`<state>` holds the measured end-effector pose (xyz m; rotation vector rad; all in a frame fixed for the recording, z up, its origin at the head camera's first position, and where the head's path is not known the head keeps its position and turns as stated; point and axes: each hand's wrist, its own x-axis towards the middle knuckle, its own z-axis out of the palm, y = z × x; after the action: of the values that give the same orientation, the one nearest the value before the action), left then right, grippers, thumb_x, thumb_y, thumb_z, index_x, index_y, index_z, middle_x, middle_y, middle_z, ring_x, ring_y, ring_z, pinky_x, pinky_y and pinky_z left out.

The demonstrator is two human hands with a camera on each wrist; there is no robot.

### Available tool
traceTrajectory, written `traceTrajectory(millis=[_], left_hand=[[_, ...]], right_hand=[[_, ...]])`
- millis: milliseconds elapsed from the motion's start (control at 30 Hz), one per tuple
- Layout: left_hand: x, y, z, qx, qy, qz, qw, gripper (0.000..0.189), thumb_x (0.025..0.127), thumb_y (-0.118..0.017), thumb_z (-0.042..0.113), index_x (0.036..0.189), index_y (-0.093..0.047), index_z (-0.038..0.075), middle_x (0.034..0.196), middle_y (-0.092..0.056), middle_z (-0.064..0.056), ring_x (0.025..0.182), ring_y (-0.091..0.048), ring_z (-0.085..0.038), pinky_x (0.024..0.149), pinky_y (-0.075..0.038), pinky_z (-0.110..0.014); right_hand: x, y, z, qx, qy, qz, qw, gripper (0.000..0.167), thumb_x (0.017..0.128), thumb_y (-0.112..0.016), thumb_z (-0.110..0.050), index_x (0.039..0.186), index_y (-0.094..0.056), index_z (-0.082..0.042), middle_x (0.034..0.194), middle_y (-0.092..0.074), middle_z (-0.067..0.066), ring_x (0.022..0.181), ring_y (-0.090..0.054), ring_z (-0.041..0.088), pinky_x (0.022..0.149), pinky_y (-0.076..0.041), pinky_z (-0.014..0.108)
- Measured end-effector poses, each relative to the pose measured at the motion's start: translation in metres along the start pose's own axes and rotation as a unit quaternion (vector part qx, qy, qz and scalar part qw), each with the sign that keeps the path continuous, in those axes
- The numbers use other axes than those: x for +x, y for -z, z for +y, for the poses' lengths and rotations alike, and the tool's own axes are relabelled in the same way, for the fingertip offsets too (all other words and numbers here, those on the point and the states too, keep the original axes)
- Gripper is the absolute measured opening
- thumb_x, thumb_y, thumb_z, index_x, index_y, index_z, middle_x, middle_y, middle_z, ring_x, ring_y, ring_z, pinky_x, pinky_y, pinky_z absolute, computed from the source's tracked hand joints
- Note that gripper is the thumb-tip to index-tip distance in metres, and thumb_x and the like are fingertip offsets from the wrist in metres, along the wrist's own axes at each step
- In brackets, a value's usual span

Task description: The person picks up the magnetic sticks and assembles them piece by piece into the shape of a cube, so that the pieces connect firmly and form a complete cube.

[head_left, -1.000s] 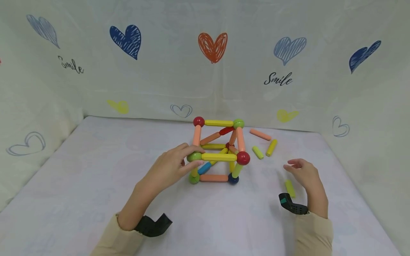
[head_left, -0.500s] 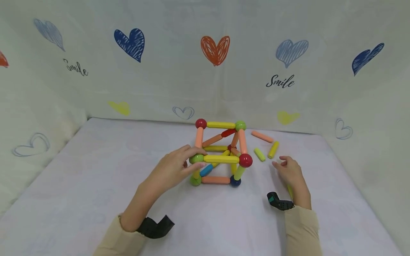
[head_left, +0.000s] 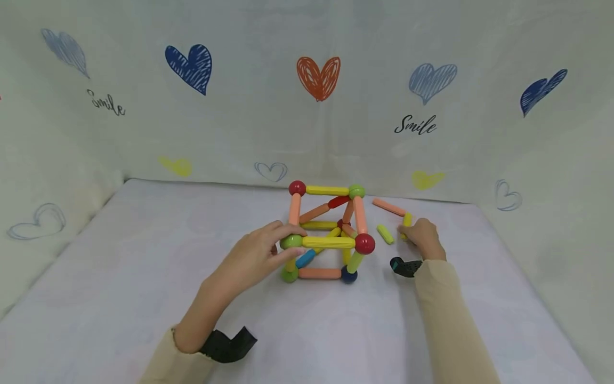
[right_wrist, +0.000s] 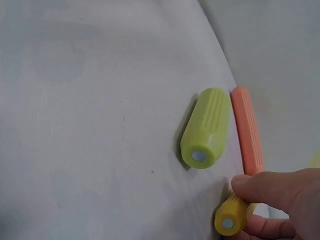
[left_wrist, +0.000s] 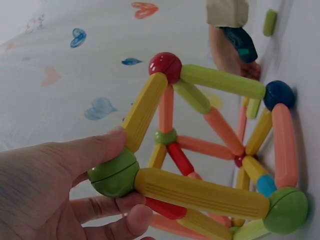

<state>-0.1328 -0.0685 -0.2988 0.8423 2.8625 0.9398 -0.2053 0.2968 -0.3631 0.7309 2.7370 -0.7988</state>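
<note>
A box-shaped frame of magnetic rods and balls [head_left: 328,242] stands on the table in the head view, with diagonal rods inside. At its near upper left corner my left hand [head_left: 254,250] grips the green ball [left_wrist: 114,172] between thumb and fingers. To the right of the frame, my right hand [head_left: 426,238] pinches a yellow magnetic rod [right_wrist: 231,217] that lies on the table, thumb on one side and fingers on the other. Beside that rod lie a short lime-green rod [right_wrist: 206,129] and a long orange rod [right_wrist: 247,131].
Another lime-green rod [left_wrist: 270,22] lies farther off in the left wrist view; the right arm hides it in the head view. Behind the table [head_left: 144,256] hangs a pale cloth [head_left: 259,106] printed with hearts.
My right hand has moved left and away from me, down to the yellow rod, and now pinches it. The left hand keeps its grip on the green ball; the frame stands as before.
</note>
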Motion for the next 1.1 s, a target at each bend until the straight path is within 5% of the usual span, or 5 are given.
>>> traceTrajectory(millis=[367, 567, 833, 967, 1100], left_hand=[[0.003, 0.001, 0.002, -0.007, 0.004, -0.007, 0.9999, 0.039, 0.086, -0.059, 0.047, 0.121, -0.057, 0.030, 0.093, -0.054, 0.007, 0.072, -0.049, -0.010, 0.061, -0.044, -0.023], [0.002, 0.002, 0.002, -0.007, 0.009, -0.006, 0.9999, 0.038, 0.087, -0.060, 0.045, 0.122, -0.057, 0.031, 0.094, -0.054, 0.008, 0.072, -0.050, -0.010, 0.061, -0.045, -0.023], [0.003, 0.001, 0.004, -0.014, 0.018, -0.011, 0.9997, 0.039, 0.086, -0.060, 0.046, 0.122, -0.056, 0.031, 0.095, -0.054, 0.008, 0.073, -0.050, -0.010, 0.061, -0.044, -0.023], [0.003, 0.001, 0.003, -0.012, 0.016, -0.012, 0.9997, 0.039, 0.086, -0.059, 0.046, 0.122, -0.057, 0.031, 0.094, -0.054, 0.007, 0.072, -0.049, -0.010, 0.060, -0.044, -0.023], [0.003, 0.002, 0.003, -0.014, 0.015, -0.009, 0.9997, 0.038, 0.086, -0.060, 0.046, 0.121, -0.057, 0.031, 0.094, -0.055, 0.007, 0.072, -0.049, -0.010, 0.060, -0.044, -0.023]], right_hand=[[-0.017, 0.016, 0.018, 0.075, 0.040, -0.087, 0.9926, 0.038, 0.093, -0.050, -0.034, 0.086, -0.055, 0.003, 0.067, -0.050, 0.000, 0.063, -0.047, 0.013, 0.061, -0.043, 0.024], [-0.063, 0.025, 0.005, 0.119, 0.142, -0.080, 0.9794, 0.041, 0.095, -0.047, -0.034, 0.109, -0.044, 0.004, 0.078, -0.057, 0.004, 0.069, -0.051, 0.015, 0.068, -0.047, 0.022], [-0.145, 0.020, -0.014, 0.118, 0.301, -0.128, 0.9377, 0.031, 0.094, -0.055, -0.022, 0.111, -0.046, 0.002, 0.085, -0.063, 0.008, 0.068, -0.056, 0.016, 0.065, -0.051, 0.023], [-0.158, 0.002, -0.019, 0.118, 0.343, -0.226, 0.9041, 0.028, 0.092, -0.058, -0.021, 0.107, -0.051, 0.002, 0.087, -0.066, 0.008, 0.069, -0.060, 0.016, 0.065, -0.052, 0.024], [-0.159, -0.031, -0.035, 0.153, 0.340, -0.226, 0.8999, 0.033, 0.091, -0.059, -0.026, 0.109, -0.053, 0.001, 0.091, -0.067, 0.010, 0.075, -0.063, 0.021, 0.067, -0.053, 0.025]])
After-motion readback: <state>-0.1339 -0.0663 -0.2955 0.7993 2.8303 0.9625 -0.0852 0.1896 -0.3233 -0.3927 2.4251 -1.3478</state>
